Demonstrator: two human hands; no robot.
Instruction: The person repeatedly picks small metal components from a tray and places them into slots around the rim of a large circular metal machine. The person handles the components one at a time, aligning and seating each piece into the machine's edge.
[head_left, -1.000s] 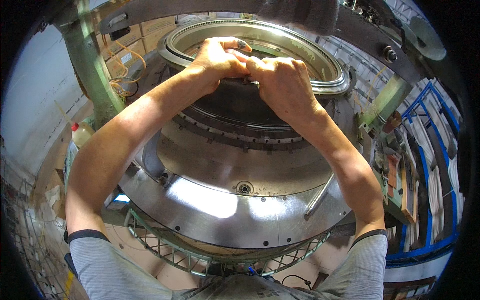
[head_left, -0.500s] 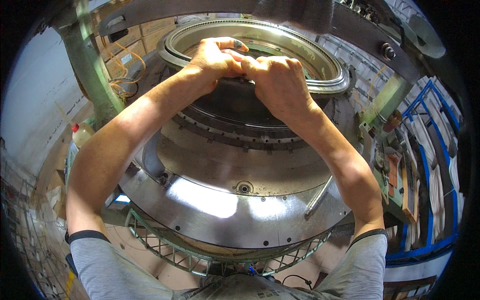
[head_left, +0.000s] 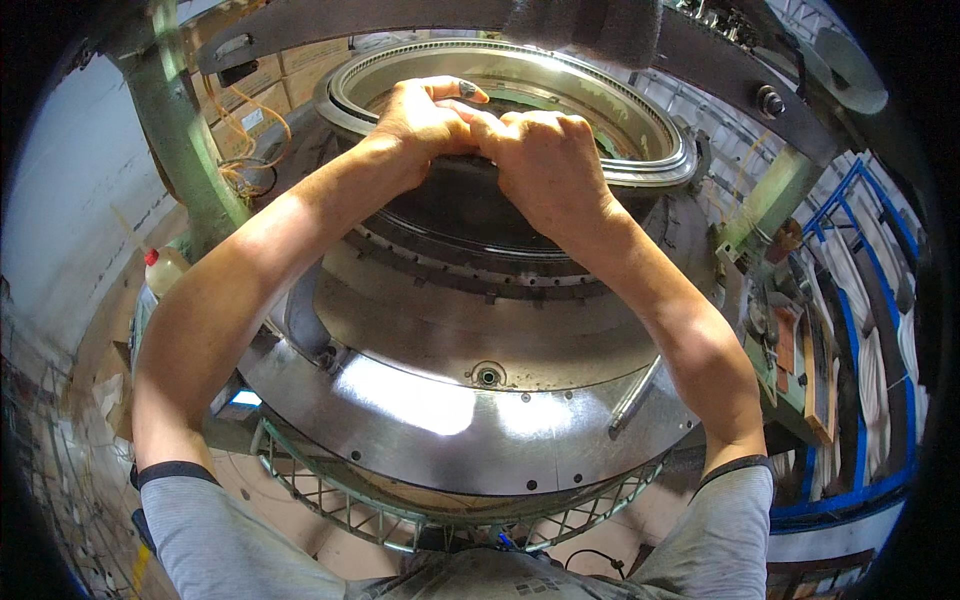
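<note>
A large round metal machine carries a pale metal ring [head_left: 655,172] with a finely toothed inner edge. My two hands meet over the near side of this ring. My left hand [head_left: 425,120] is closed, its thumb and fingers pinched together, with a dark mark on one fingertip. Touching it from the right, my right hand [head_left: 553,165] has its fingers curled in and its knuckles up. Whatever lies between the fingertips is hidden or too small to name. Under my hands sits a dark drum [head_left: 450,220].
Below spreads a shiny metal plate [head_left: 480,440], with a metal rod [head_left: 636,398] lying on its right part. A dark beam [head_left: 400,28] crosses overhead between green posts [head_left: 190,140]. A blue rack [head_left: 860,340] stands right. A red-capped bottle [head_left: 163,270] and cardboard boxes [head_left: 315,55] are at left.
My right hand has shifted slightly to the left, closer against my left hand. The left hand has barely moved, and its marked fingertip sits slightly further left.
</note>
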